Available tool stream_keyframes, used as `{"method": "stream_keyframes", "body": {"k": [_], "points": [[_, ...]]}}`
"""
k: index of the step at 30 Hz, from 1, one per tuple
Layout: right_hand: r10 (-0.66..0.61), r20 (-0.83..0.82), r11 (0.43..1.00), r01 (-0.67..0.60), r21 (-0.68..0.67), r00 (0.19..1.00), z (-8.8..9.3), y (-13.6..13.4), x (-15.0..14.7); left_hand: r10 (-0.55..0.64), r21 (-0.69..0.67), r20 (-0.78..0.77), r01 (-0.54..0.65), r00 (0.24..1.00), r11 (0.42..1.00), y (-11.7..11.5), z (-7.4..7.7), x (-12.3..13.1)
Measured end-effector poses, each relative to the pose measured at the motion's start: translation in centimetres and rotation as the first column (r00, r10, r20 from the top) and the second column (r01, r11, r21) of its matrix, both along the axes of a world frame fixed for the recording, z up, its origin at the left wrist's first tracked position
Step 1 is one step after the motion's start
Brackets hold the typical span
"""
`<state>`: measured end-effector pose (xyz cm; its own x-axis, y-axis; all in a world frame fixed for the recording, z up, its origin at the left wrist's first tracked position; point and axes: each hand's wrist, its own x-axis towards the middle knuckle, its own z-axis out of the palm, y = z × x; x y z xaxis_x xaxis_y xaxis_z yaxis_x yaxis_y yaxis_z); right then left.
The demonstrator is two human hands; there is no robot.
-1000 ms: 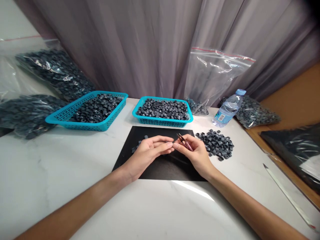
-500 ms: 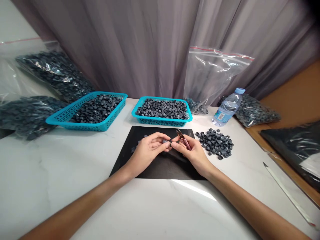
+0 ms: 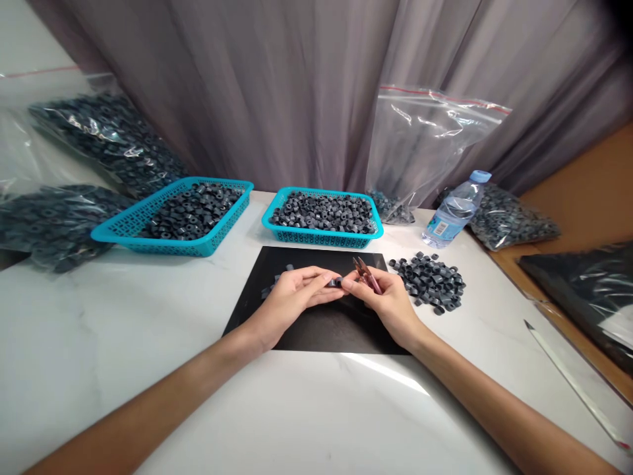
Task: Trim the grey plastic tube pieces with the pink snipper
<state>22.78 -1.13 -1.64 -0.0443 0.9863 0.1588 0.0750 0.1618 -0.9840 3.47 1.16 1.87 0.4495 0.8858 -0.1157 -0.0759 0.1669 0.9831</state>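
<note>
Over a black mat (image 3: 326, 330), my left hand (image 3: 294, 297) is closed on a small dark grey ring-shaped part (image 3: 336, 282), pinched at the fingertips. My right hand (image 3: 383, 293) is wrapped round small reddish-handled cutters (image 3: 368, 274), whose jaws point up and away. The thumb and forefinger of that hand meet beside the grey part, close to the left fingertips. Behind the left hand, several loose grey parts (image 3: 267, 291) lie on the mat. A pile of the same parts (image 3: 435, 280) sits on the table right of the mat.
Two blue baskets (image 3: 210, 245) (image 3: 321, 240) full of grey parts stand behind the mat. Filled clear bags (image 3: 54, 221) are at the left. An upright bag (image 3: 420, 145), a water bottle (image 3: 452, 211) and another filled bag (image 3: 514, 218) stand back right. A thin white strip (image 3: 573, 382) lies right.
My left fingers have straightened and lie closer together around the grey part, which now shows more clearly. The cutters in my right hand have shifted slightly. The whole view has moved a little.
</note>
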Motion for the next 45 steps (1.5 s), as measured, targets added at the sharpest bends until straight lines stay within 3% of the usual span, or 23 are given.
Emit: {"method": "stream_keyframes", "body": {"k": [20,26,45], "points": [[0.058,-0.139,0.996,-0.067,-0.06,0.989,-0.1,-0.03,0.1,-0.05,-0.1,0.094,0.059,0.994,0.993,-0.23,0.42,-0.05],[0.073,-0.116,0.997,-0.077,-0.031,0.991,-0.04,-0.09,0.08,-0.062,-0.009,0.032,0.062,0.998,0.998,0.01,0.37,-0.27],[0.072,-0.139,0.997,-0.076,-0.025,0.988,-0.11,0.02,0.14,-0.074,0.04,0.053,0.072,0.996,0.997,0.01,0.55,-0.03]]}}
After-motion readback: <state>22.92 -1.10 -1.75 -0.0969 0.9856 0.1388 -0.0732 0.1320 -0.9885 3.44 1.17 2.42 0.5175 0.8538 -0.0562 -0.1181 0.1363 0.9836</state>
